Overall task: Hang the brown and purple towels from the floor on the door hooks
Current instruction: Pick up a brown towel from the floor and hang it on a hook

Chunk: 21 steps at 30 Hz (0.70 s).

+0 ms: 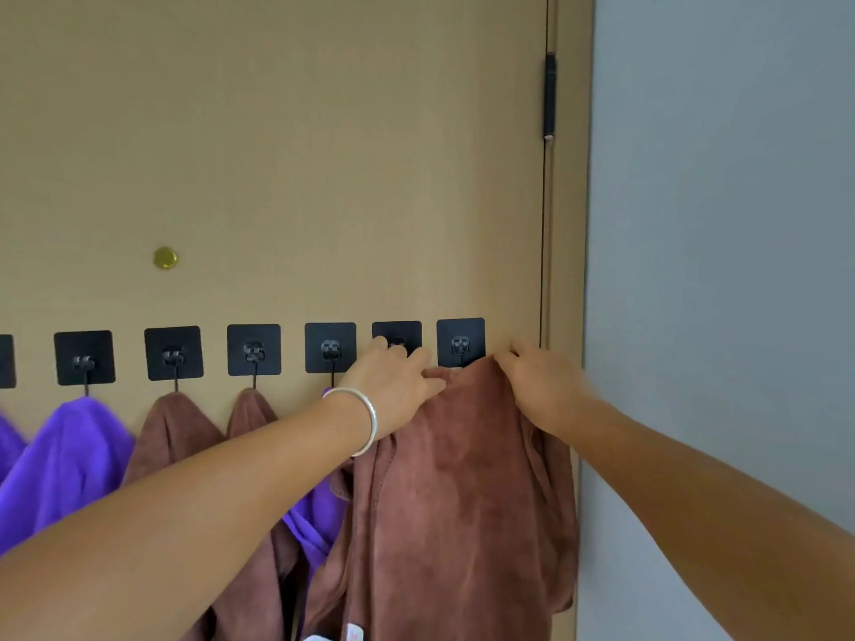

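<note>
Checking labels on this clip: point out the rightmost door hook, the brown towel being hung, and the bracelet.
Rightmost door hook (461,342), head view: black square plate.
Brown towel (467,492), head view: middle of hanging cloth.
Bracelet (365,418), head view: band on left wrist.

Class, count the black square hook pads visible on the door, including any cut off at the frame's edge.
7: a partial pad at the left edge, then six in a row rightward. More may lie beyond the frame.
</note>
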### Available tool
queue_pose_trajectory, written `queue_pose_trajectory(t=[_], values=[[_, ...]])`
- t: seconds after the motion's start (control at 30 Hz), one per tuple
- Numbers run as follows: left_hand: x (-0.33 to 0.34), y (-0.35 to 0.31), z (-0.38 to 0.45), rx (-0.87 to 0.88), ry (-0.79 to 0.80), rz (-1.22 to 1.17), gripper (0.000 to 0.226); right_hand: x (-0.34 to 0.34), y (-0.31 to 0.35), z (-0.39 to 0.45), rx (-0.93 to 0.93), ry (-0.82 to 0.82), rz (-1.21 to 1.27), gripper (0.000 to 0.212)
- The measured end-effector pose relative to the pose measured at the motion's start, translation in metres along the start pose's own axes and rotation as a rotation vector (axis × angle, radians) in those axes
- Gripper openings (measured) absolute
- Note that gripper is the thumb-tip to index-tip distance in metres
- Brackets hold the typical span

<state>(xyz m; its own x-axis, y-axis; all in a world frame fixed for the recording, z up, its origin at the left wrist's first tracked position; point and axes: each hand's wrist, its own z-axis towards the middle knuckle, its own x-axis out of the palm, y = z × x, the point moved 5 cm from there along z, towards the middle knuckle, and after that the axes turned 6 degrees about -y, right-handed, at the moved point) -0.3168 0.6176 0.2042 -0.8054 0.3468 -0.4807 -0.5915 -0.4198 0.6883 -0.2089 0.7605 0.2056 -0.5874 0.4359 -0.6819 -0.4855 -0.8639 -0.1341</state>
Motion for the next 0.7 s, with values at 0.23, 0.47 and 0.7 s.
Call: queue_pose_trajectory(t=[0.23, 0.47, 0.7], values=[[0.005, -0.042, 0.007, -0.087, 0.156, 0.069, 0.033, 0.029, 0.0, -0.024, -0.058, -0.101, -0.074, 0.047], [0.017, -0.077, 0.003, -0.156, 0.23, -0.143, 0.042, 0.089, 0.022, -0.067, 0.001, -0.052, 0.111, 0.053], [0.025, -0.095, -0.024, -0.061, 0.254, -0.196, 0.044, 0.094, 0.031, -0.082, 0.027, -0.229, 0.198, 0.043]])
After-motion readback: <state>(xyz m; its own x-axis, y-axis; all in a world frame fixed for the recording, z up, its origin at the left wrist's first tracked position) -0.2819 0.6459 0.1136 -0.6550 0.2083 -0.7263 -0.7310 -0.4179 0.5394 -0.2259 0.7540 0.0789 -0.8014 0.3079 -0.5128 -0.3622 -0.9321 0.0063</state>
